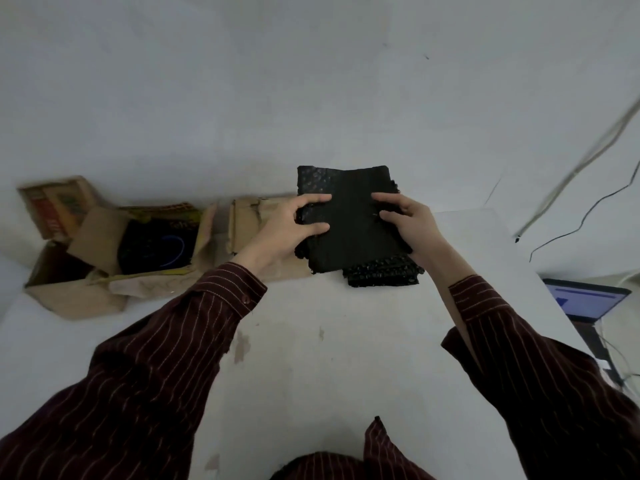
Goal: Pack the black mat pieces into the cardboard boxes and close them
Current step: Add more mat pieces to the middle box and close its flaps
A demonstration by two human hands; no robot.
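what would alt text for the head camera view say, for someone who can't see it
Both hands, left hand and right hand, grip a stack of black mat pieces above a white table. To the left sit open cardboard boxes, one holding dark contents; a laptop shows at the right edge.

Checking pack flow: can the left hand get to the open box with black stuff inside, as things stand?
Probably yes, once free. The left hand now grips the mat stack with the right hand. The open box sits just left of it, flaps spread, nothing between.
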